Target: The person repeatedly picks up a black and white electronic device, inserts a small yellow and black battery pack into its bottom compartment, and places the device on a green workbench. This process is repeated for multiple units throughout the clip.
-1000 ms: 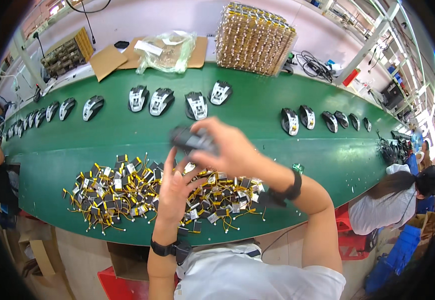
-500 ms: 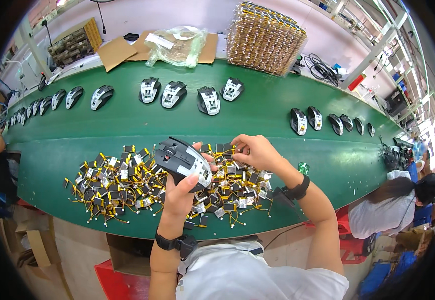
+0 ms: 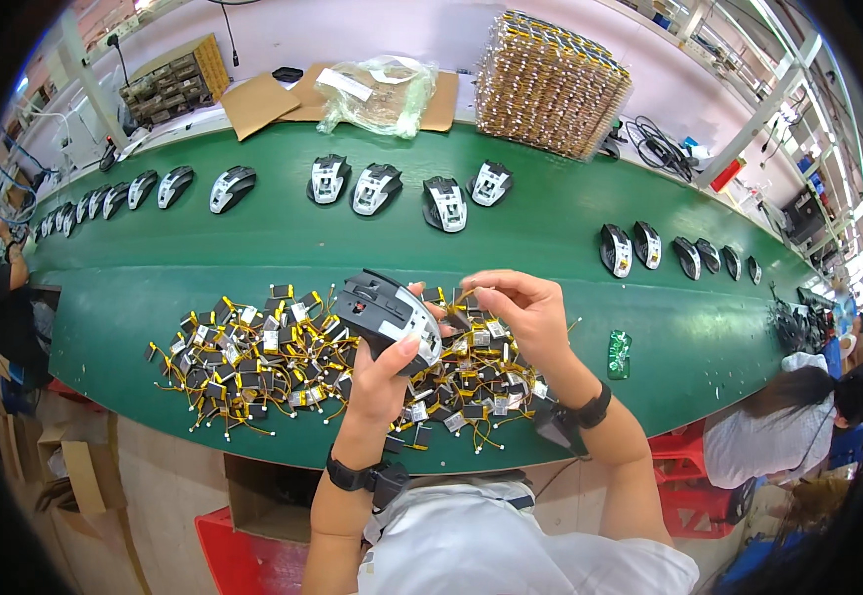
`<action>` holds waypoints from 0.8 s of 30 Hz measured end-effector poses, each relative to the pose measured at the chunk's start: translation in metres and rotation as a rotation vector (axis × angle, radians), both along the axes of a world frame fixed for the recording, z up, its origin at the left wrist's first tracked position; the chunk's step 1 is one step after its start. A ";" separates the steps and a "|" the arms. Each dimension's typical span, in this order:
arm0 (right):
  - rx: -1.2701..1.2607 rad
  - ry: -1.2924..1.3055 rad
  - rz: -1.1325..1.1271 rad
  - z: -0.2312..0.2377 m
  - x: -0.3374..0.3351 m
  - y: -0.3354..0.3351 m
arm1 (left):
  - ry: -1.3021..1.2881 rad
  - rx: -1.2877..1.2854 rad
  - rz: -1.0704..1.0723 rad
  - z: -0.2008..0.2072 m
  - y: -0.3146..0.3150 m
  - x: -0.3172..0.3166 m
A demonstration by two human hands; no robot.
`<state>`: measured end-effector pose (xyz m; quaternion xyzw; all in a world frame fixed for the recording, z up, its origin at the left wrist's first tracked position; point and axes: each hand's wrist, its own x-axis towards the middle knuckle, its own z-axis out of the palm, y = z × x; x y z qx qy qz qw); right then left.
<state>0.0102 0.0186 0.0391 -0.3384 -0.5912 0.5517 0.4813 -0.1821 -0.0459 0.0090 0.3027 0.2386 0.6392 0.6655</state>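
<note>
In my left hand [image 3: 380, 385] I hold a black and silver computer mouse [image 3: 392, 315] with its upper cover off, tilted above the pile. My thumb lies along its near side and the fingertips show at its far side. Just right of it, my right hand [image 3: 528, 309] is closed in a pinch on the thin yellowish wires of a small battery [image 3: 458, 318], partly hidden among the others. Below both hands spreads a heap of small wired batteries [image 3: 253, 359], dark and silver with yellow ends and white plugs.
More uncovered mice [image 3: 376, 188] stand in a row across the green table [image 3: 540, 223], left to right. A stack of battery trays [image 3: 550, 87], cardboard and clear plastic wrap [image 3: 380, 94] lie at the back. A green piece [image 3: 620, 354] lies at right. People sit at both ends.
My right hand has drawn slightly toward me, with thin wires now showing at its fingertips. The left hand still holds the mouse. The whole view has shifted a little.
</note>
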 end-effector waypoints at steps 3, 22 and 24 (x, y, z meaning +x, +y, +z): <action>-0.172 0.139 0.053 0.008 -0.011 -0.015 | -0.091 -0.005 -0.077 -0.003 -0.001 -0.002; 0.306 -0.385 0.116 0.041 -0.016 -0.056 | -0.116 0.126 0.005 0.004 0.000 -0.001; 0.448 -0.494 0.035 0.044 -0.021 -0.057 | -0.172 0.142 -0.052 0.000 0.002 -0.003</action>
